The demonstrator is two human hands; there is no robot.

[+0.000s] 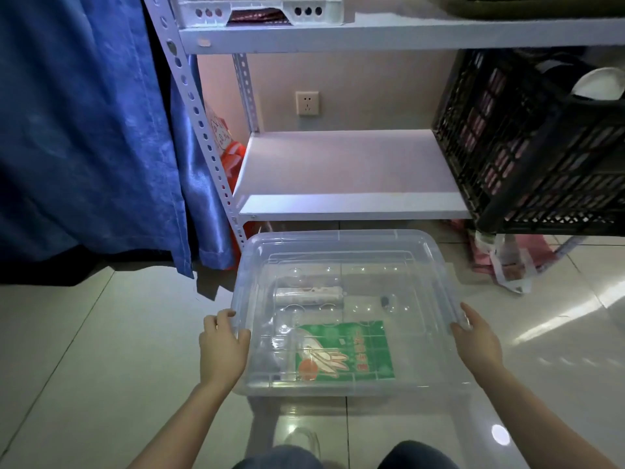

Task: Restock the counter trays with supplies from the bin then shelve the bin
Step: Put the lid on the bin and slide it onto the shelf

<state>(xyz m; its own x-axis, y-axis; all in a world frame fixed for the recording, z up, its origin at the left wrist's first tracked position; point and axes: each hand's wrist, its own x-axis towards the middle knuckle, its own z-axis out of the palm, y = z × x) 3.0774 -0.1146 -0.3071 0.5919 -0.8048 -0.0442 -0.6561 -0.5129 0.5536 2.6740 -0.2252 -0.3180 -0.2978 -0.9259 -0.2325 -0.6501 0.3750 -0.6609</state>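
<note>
Both hands, left hand (pixel 221 346) and right hand (pixel 477 341), gripped clear plastic bin (pixel 341 240) sides; shelving step; next, lift onto bare shelf (pixel 345 164) beyond bin.

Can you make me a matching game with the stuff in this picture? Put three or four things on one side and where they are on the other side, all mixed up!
Things:
1. green packet
2. black crate
3. blue curtain
4. wall socket

Places:
A. on the wall behind the shelves
B. hanging at the left of the shelf unit
C. inside the clear bin held by the left hand and right hand
D. on the right end of the lower shelf

Pairs: 1-C, 2-D, 3-B, 4-A
</note>
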